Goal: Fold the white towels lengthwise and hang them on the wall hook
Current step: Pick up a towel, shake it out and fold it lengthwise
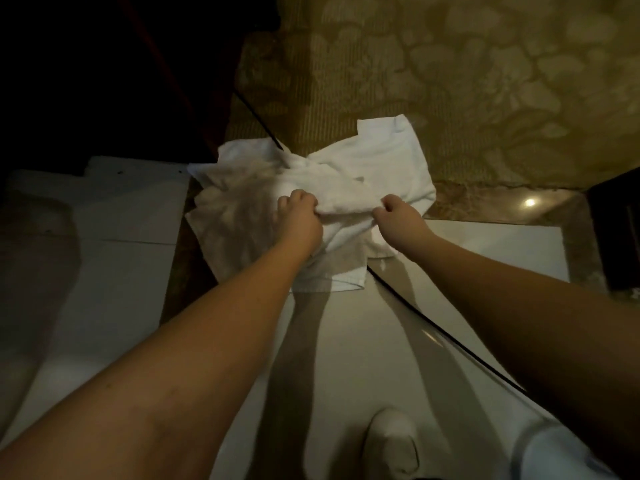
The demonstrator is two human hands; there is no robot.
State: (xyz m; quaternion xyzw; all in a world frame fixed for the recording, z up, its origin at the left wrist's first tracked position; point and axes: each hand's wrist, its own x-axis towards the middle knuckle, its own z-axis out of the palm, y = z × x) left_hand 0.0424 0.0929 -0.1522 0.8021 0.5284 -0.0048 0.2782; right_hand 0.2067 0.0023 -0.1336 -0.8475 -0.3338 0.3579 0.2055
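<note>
Nearest the lens, a foot in a white sock [389,441] stands on the pale floor [467,258], and two bare forearms stretch out over it toward the pile. Left hand [300,213] has its fingers curled into the cloth, and right hand [396,214] is pinching a fold just beside it, so both have hold of the same ridge of the white towels [311,188]. That heap lies crumpled at the far edge of the floor, spilling onto the patterned carpet [450,81].

Count from this single head view: two hands, one sock in sight, one black cable [433,320], one bright light spot on the dark stone strip at the right. How many towels? More than one layer shows, but I cannot tell the number from this tangle.

Now the risks. The cable runs under the heap and comes out on the far side; a lift could drag it along or snag the cloth. Both grips sit close together, so the towel may come up bunched, not along its length, and a second towel could ride up with it. No wall hook is in view.
</note>
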